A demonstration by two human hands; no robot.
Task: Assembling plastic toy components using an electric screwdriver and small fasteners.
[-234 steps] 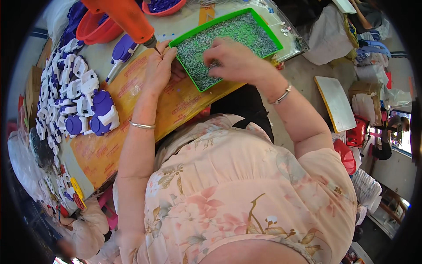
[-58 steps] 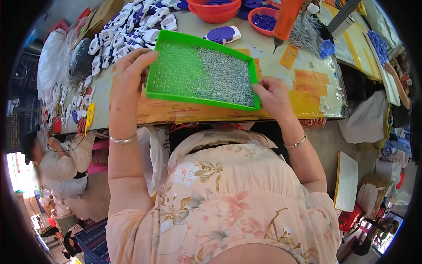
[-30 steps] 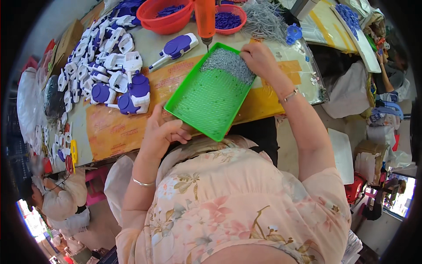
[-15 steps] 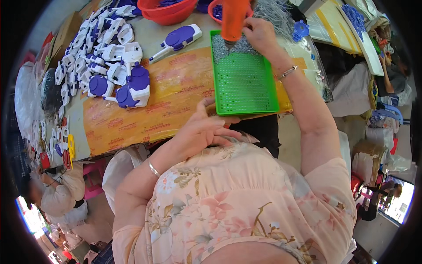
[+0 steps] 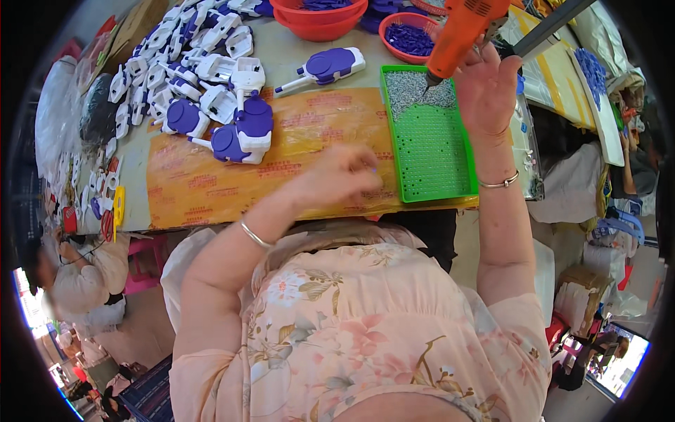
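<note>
An orange power screwdriver [image 5: 460, 35] hangs tilted, its thin bit pointing down over the green tray [image 5: 473, 176]. Small silvery screws [image 5: 415, 91] are heaped at the tray's far end. My right hand [image 5: 490, 98] is raised over the tray's right edge, palm showing and thumb spread. Its fingers reach up beside the screwdriver and seem to touch its body; their tips are partly hidden. Left of the tray, my left hand [image 5: 342, 174] hovers above the tape-covered mat [image 5: 302, 119], fingers curled and smeared by motion. A purple-and-white handled plastic part [image 5: 329, 67] lies beyond it.
Many purple-and-white plastic parts [image 5: 242, 130] are piled at the left. Red bowls [image 5: 320, 28] stand at the back, and a smaller red bowl [image 5: 409, 39] holds blue pieces. A grey metal bar [image 5: 555, 28] slants in at upper right. A yellow cutter [image 5: 119, 214] lies far left.
My left hand has left the tray's near edge and risen over the mat. My right hand has turned palm-up from a pinch near the screws. The screwdriver has tilted, its top leaning right.
</note>
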